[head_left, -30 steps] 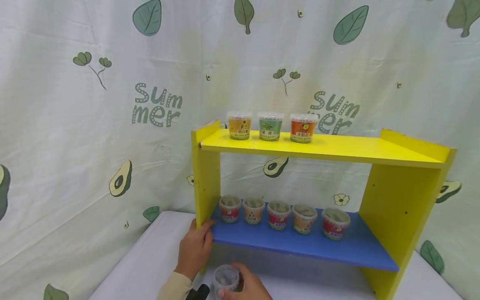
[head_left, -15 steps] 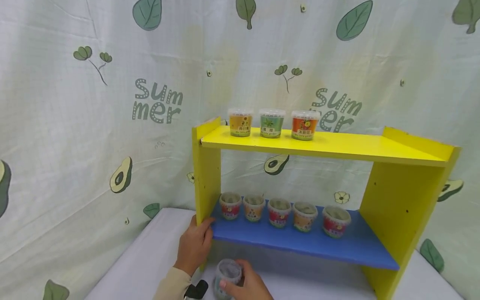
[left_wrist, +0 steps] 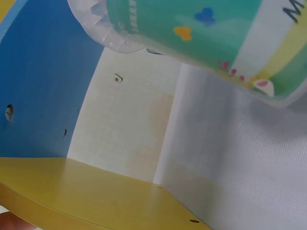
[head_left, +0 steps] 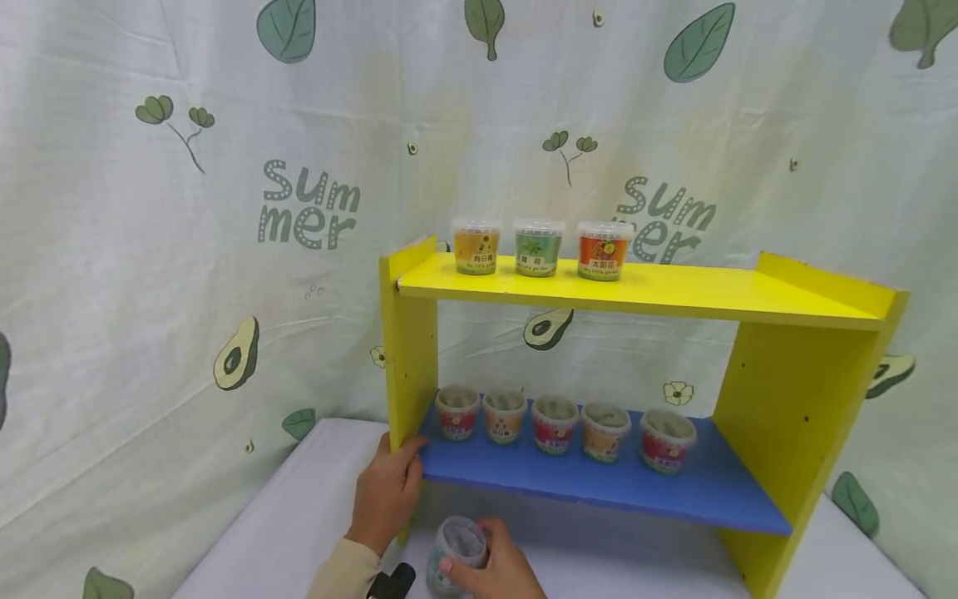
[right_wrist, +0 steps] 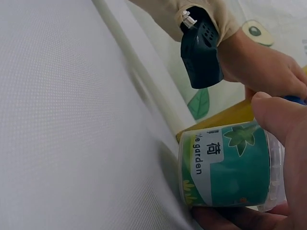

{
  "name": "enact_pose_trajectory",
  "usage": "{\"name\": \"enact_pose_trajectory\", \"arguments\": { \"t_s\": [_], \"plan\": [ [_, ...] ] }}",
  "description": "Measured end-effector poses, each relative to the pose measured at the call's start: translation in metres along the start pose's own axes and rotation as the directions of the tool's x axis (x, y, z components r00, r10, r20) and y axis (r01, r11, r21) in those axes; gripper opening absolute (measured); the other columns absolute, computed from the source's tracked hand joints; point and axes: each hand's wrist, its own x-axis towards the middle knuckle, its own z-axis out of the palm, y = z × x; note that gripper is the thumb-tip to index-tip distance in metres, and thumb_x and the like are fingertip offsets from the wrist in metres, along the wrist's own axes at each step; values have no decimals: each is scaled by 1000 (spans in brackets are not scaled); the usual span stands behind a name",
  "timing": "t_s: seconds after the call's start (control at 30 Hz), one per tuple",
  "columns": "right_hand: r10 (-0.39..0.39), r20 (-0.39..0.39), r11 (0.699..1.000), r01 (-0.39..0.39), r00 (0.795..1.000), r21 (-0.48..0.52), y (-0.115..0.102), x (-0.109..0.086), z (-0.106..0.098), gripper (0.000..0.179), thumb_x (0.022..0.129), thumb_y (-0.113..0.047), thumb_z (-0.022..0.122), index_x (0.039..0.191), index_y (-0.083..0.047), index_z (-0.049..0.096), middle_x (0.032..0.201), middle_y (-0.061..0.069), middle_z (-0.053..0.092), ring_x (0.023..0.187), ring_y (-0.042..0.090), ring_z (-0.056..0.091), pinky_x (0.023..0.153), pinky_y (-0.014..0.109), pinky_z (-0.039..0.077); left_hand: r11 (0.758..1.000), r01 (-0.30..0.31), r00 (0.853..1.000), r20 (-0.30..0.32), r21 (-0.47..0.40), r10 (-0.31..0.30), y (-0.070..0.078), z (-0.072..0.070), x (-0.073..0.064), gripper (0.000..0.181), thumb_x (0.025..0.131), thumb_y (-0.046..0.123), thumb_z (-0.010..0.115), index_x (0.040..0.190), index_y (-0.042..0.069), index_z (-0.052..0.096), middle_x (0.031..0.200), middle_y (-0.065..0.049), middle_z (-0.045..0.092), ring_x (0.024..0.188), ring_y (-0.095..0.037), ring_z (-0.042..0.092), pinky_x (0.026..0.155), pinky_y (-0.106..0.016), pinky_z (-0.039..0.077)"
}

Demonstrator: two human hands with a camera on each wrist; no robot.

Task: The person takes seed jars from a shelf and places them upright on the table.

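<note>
"Summer" reads twice across the cloth backdrop point(head_left: 449, 100). A yellow cup point(head_left: 476, 251) bears 向日葵, a green cup point(head_left: 537, 253) 薄荷 and a red cup point(head_left: 601, 256) 太阳花; the held teal cup point(right_wrist: 240, 177) shows 荷 and "garden."

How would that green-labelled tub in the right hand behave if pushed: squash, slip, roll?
The green-labelled tub is probably light and slightly flexible: its clear, ridged rim looks like thin plastic. It looks smooth, so may be slippery, though the right hand grips it. Being round, it would likely roll if laid on its side.
</note>
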Motion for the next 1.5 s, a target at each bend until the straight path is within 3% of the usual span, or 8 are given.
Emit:
{"name": "enact_pose_trajectory", "arguments": {
  "t_s": [0.17, 0.33, 0.63, 0.83, 1.0, 1.13, 1.3, 1.5],
  "plan": [
    [-48, -4, 999, 48, 999, 4, 1, -2, -1, 76, 78, -48, 69, 133, -4, 40, 110, 12, 58, 91, 23, 57, 70, 46, 45, 1000, -11, 1000, 10, -2, 11, 1, 0, -1, 23, 86, 14, 53, 103, 18, 67, 102, -13, 55, 70, -21, 57, 57, -40, 50],
    [-84, 39, 996, 84, 996, -17, 0, -1, -1, 68, 78, -49, 68, 135, -18, 46, 121, 8, 56, 95, 23, 56, 71, 46, 45, 1000, -24, 1000, 0, 3, 24, 1, -1, 1, 21, 85, 14, 54, 102, 16, 67, 100, -14, 55, 67, -21, 57, 56, -40, 50],
    [-78, 93, 995, 72, 993, 65, -3, 2, -6, 66, 82, -43, 66, 135, -10, 47, 115, 6, 59, 89, 20, 61, 72, 42, 49, 1000, 4, 1000, 25, -13, -4, 0, -2, 6, 21, 88, 15, 53, 104, 17, 67, 101, -14, 54, 69, -21, 57, 58, -40, 51],
    [-77, 103, 996, 72, 992, 44, 2, 4, -10, 61, 83, -44, 64, 134, -13, 49, 121, 9, 57, 92, 21, 61, 74, 42, 49, 1000, 6, 999, 33, -10, -5, 1, -2, 5, 21, 88, 15, 52, 104, 17, 66, 102, -13, 54, 69, -21, 56, 58, -40, 51],
    [-195, 137, 981, 196, 971, 6, 6, 4, -16, 49, 88, -38, 61, 132, -19, 52, 122, 1, 57, 93, 11, 60, 76, 31, 48, 1000, 9, 999, 34, -12, -9, 1, -2, 5, 22, 89, 16, 51, 105, 17, 66, 102, -14, 54, 70, -22, 56, 59, -41, 50],
    [-275, 163, 957, 285, 948, -45, 7, 3, -20, 38, 91, -34, 56, 128, -26, 55, 122, -5, 56, 102, 10, 55, 80, 31, 45, 1000, 13, 999, 36, -9, -13, 1, -3, 3, 22, 88, 16, 51, 105, 18, 66, 102, -14, 54, 70, -23, 56, 58, -42, 50],
    [-313, 179, 941, 330, 933, -75, 7, 1, -21, 32, 94, -33, 52, 125, -31, 56, 124, -8, 55, 112, 13, 50, 84, 32, 44, 1000, 9, 999, 32, -4, -9, 1, -3, 3, 23, 89, 17, 50, 105, 19, 66, 103, -14, 54, 71, -24, 56, 59, -42, 50],
    [-328, 190, 940, 340, 925, -32, 8, 0, -18, 30, 94, -27, 53, 124, -29, 57, 123, -10, 55, 114, 11, 50, 86, 30, 44, 1000, 19, 999, 29, -5, -19, 2, -4, 2, 22, 89, 17, 51, 104, 19, 66, 102, -13, 54, 71, -23, 57, 59, -42, 50]
  ]
}}
